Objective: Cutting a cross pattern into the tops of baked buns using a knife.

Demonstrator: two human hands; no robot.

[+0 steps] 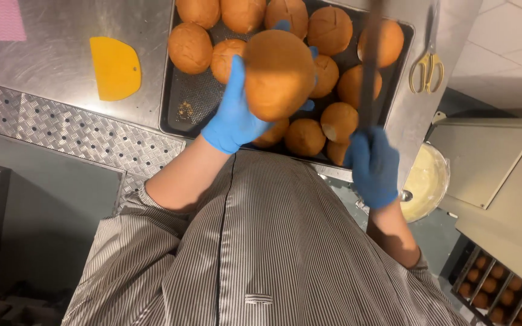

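Note:
My left hand [234, 115], in a blue glove, holds a round golden-brown bun [279, 73] up above a dark baking tray [182, 96]. The tray carries several more buns [190, 47]. My right hand [373, 166], also blue-gloved, grips the handle of a long knife [370, 66] whose dark blade points away from me over the tray's right side, blurred. The knife is apart from the held bun, to its right.
A yellow dough scraper [115, 66] lies on the steel counter [49, 66] left of the tray. Yellow-handled scissors [427, 66] lie to the tray's right. A bowl of pale cream [424, 181] sits lower right, a rack of buns [502, 290] below it.

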